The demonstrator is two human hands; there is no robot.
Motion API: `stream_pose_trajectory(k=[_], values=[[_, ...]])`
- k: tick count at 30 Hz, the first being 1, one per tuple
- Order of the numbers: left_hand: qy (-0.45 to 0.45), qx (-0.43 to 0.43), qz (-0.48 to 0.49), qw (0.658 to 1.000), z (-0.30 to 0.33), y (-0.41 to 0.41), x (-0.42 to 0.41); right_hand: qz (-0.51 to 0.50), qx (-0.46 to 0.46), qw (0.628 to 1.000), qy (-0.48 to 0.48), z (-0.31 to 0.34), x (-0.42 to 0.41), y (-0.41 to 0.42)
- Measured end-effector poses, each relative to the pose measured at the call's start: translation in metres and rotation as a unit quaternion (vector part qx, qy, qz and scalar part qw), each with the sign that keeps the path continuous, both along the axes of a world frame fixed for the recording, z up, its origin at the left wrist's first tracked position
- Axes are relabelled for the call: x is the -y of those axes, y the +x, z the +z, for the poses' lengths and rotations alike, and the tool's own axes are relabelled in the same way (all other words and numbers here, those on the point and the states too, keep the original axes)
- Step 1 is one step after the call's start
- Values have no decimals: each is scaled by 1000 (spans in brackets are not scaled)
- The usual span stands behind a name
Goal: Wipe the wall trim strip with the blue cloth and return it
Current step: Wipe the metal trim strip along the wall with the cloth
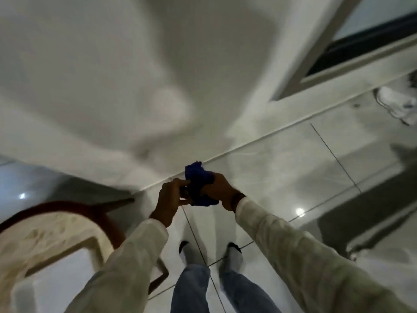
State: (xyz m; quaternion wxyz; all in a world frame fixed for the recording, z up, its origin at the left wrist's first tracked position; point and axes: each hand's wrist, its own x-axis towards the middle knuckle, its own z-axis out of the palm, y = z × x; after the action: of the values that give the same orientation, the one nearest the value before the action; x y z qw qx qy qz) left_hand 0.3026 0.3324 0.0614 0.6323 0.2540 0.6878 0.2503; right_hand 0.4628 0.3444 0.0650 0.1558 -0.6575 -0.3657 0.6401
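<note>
A crumpled blue cloth (198, 181) is bunched between both hands in front of me, above the floor. My right hand (220, 192) grips its right side. My left hand (171, 197) pinches its left edge with thumb and fingers. Beyond the hands, a pale wall trim strip (259, 143) runs diagonally along the foot of the white wall (112, 75), from lower left up to the right. The picture is blurred by motion.
A plastic chair (52, 233) with a reddish-brown rim stands at the lower left. A window frame (338, 64) fills the upper right. Glossy floor tiles (293, 177) lie below, with my feet (212, 254) on them. A whitish object (397, 102) lies at the far right.
</note>
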Motion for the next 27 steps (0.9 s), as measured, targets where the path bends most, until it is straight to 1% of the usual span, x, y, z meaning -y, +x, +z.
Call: stream_pose_trajectory(k=[1,2,3,4,5,6,7,9,11,12,15,17,18,21,22,24,25,27], values=[[12,-51,-84,995,-16,13,-12,-77,-8,997,-20,-19,1,20],[45,-132,-195,971,-34,22,-24,-144,-18,989,-41,-41,3,37],[95,-229,-316,916,-50,24,-35,-194,-30,979,-60,-60,4,50],[152,-317,-438,827,-74,26,-47,-242,-44,967,-74,-87,5,62],[216,-385,-528,726,-100,28,-62,-283,-59,954,-82,-116,4,72],[276,-433,-582,631,-131,28,-79,-315,-75,942,-86,-150,1,79],[321,-464,-615,551,-161,30,-97,-344,-90,931,-87,-185,-1,83],[349,-509,-663,423,-214,39,-132,-380,-113,914,-90,-257,-8,87],[376,-535,-690,311,-275,47,-164,-403,-141,900,-81,-340,-19,82],[388,-544,-696,263,-303,51,-177,-416,-154,893,-76,-380,-26,78],[413,-581,-683,160,-378,53,-204,-447,-191,872,-58,-479,-48,59],[412,-613,-666,105,-427,50,-220,-458,-215,861,-39,-539,-67,45],[412,-624,-658,87,-444,47,-225,-463,-225,857,-31,-560,-75,38],[429,-646,-629,55,-483,34,-242,-474,-260,841,-4,-616,-106,22],[435,-656,-616,33,-489,30,-247,-475,-264,839,7,-631,-117,17],[450,-667,-594,-25,-494,24,-256,-470,-268,840,24,-647,-134,9],[459,-667,-585,-46,-494,23,-259,-469,-269,841,31,-650,-141,6],[468,-663,-581,-67,-497,22,-263,-472,-271,838,35,-658,-158,-6]])
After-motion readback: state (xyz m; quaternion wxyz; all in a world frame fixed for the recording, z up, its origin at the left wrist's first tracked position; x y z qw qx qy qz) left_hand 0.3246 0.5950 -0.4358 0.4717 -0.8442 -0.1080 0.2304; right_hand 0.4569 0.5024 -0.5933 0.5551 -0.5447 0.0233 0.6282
